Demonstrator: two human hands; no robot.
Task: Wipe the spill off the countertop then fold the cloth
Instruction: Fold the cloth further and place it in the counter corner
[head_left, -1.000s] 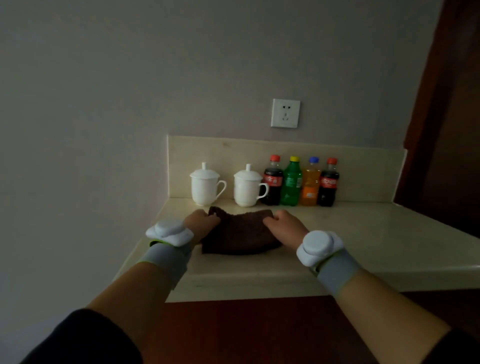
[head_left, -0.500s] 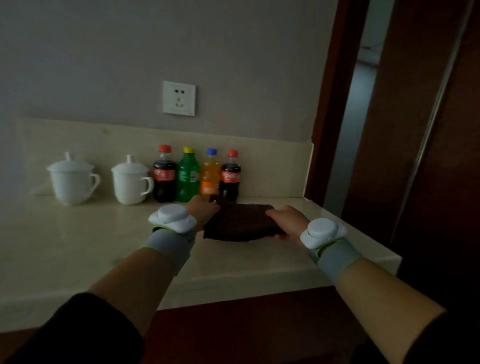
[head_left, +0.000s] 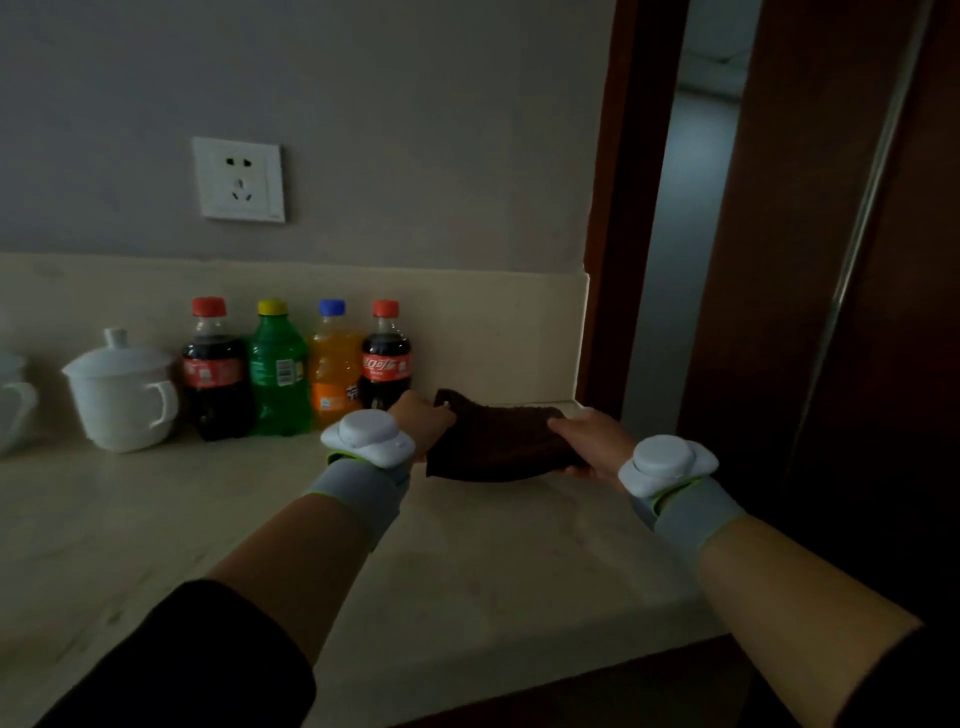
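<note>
A dark brown cloth (head_left: 493, 441), folded over, lies at the far right end of the cream countertop (head_left: 493, 571). My left hand (head_left: 423, 423) grips the cloth's left edge, and my right hand (head_left: 592, 444) grips its right edge. Both wrists carry white trackers on grey bands. No spill shows on the dim stone surface.
Several soft-drink bottles (head_left: 301, 369) stand in a row against the backsplash, just left of the cloth. A white lidded cup (head_left: 122, 392) stands left of them, with part of another at the frame's left edge. A dark wooden door frame (head_left: 613, 208) bounds the counter's right end.
Both hands have carried the cloth rightwards along the counter, from in front of the cups to the right end past the bottles. The view has followed to the right.
</note>
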